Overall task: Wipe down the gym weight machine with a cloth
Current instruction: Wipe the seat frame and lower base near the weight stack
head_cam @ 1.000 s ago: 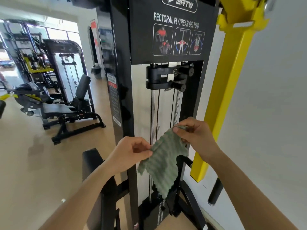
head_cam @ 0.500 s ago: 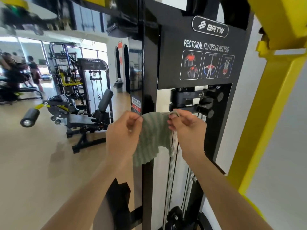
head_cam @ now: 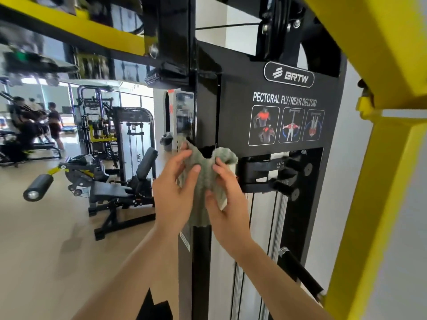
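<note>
While the cloth is gathered between two hands: head view, the only view logged.
Cloth (head_cam: 203,181): grey-green, ribbed, crumpled. It is held up in front of the black upright (head_cam: 201,262) of the pectoral fly machine, just under the lower left corner of the instruction placard (head_cam: 286,112). Whether it touches the metal cannot be told.
Left hand (head_cam: 173,197): fingers curled round the cloth's left edge, thumb pressed on its front face.
Right hand (head_cam: 228,204): thumb and curled fingers pinch the right side, with a fold bulging above the knuckles.
Handling, judged: light, soft and limp. It has no stiffness of its own, so it drapes and slips unless bunched. It is not fragile.
Where to hold, judged: fold it into a flat pad and back it with the palm and spread fingers. An edge grip would leave the tail flapping.
Step, judged: readying the cloth. No wiping stroke is underway.
Nearby surfaces: weight-stack head (head_cam: 272,174) just right of the hands, guide rods (head_cam: 245,273) below, yellow arm (head_cam: 369,192) far right.
Background: leg machine (head_cam: 111,183) on the gym floor, well apart.
</note>
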Motion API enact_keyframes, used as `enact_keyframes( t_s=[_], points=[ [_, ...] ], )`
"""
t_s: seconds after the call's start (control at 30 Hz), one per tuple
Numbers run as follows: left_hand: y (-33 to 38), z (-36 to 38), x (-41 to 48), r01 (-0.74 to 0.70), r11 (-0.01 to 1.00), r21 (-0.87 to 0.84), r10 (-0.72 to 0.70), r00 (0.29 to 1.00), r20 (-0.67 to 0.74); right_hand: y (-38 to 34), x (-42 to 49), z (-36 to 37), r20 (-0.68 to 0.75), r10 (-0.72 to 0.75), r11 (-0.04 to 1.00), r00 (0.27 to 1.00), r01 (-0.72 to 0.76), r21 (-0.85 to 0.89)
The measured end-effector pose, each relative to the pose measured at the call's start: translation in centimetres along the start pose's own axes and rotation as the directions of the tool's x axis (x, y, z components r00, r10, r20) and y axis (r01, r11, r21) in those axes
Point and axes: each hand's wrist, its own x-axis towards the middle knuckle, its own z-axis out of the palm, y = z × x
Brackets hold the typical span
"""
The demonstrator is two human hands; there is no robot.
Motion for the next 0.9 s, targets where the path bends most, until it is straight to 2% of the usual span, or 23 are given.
enact_keyframes(
  t_s=[0.13,0.23,0.47,0.57,0.73,0.9],
  points=[
    [0.7,0.5,1.5,-0.031,0.997,0.070,0.032,0.999,-0.005,0.3,0.9,0.6,0.192,-0.082,0.939,0.978,0.141,-0.315],
    [1.0,0.4,3.3,-0.007,1.000,0.030,0.007,1.000,0.009,0.3,3.4,-0.2,0.241,-0.124,0.859,0.963,0.226,-0.460],
    [2.9,-0.3,8.3,-0.014,0.998,0.064,0.008,0.996,0.088,-2.5,10.4,-1.7,0.288,-0.194,0.814,0.938,0.318,-0.485],
    [2.8,-0.7,9.7,-0.010,1.000,0.002,0.009,0.992,0.129,-3.0,11.4,-2.2,0.297,-0.212,0.801,0.931,0.339,-0.493],
    [0.9,-1.3,6.7,-0.006,1.000,0.015,0.004,0.986,0.167,-2.0,7.9,-1.8,0.249,-0.160,0.847,0.955,0.263,-0.462],
    [-1.9,-2.4,0.5,0.104,0.995,-0.009,-0.100,0.978,0.185,0.2,2.1,-1.6,0.242,-0.041,0.902,0.969,0.140,-0.408]
  ],
)
